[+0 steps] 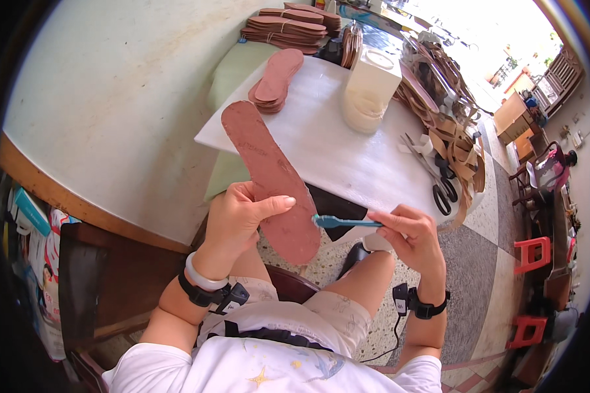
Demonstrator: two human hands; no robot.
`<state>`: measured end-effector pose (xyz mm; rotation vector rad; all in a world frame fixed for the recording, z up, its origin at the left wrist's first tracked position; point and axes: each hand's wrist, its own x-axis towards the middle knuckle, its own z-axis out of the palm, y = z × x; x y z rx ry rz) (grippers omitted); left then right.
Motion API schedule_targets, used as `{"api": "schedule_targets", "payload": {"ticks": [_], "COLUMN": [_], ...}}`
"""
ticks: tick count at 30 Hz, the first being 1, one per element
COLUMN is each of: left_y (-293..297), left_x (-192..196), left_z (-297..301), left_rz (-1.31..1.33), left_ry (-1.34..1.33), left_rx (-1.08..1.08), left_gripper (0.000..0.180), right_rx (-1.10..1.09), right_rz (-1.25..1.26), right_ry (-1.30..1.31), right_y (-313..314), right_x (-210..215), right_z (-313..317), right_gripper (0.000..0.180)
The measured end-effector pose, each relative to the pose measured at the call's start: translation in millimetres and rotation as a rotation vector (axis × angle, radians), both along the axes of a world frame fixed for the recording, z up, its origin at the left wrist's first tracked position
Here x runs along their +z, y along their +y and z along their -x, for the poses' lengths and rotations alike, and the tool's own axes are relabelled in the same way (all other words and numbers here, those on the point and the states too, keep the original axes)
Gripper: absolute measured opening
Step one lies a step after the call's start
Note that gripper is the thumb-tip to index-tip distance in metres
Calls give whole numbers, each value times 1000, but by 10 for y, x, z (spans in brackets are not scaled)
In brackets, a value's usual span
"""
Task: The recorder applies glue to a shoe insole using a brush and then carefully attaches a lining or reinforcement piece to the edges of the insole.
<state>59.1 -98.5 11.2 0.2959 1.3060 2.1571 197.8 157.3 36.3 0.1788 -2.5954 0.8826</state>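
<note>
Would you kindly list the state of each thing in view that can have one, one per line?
Left hand: shut on the insole.
Insole: held up, tilted.
Right hand: shut on the brush.
Brush: head touching the insole's edge.
Scissors: lying on the white board, blades shut.
White container: upright, lid on.
Insole stack: piled flat on the board.

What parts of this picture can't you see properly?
- Brush handle end: hidden inside the right hand.
- Middle of the brown insole: covered by the left hand.
- Scissors tips: lost among leather strips.
- Top-right room: washed out by glare.
</note>
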Motion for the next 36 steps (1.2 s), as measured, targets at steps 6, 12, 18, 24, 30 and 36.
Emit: {"api": "schedule_targets", "payload": {"ticks": [6, 12, 18, 24, 30, 36], "left_y": [-6, 77, 159, 116, 239, 220], "left_x": [22, 53, -22, -21, -38, -116], "left_z": [52, 0, -108, -19, -105, -65], "left_rz": [-55, -45, 93, 17, 20, -27], "left_ry": [-6, 45, 108, 129, 78, 91], "left_rx": [122, 209, 252, 266, 211, 158], "left_gripper": [13, 14, 18, 20, 16, 16], "right_rx": [5, -9, -36, -74, -66, -69], "right_rz": [-42, -128, -199, -156, -201, -202], "right_ry": [-47, -21, -4, -11, 0, -30], "right_y": [-104, -220, -371, -277, -399, -434], "right_x": [-58, -95, -60, -121, -49, -13], "right_z": [-153, -184, -169, -245, -194, -164], "right_gripper": [28, 28, 28, 28, 28, 28]}}
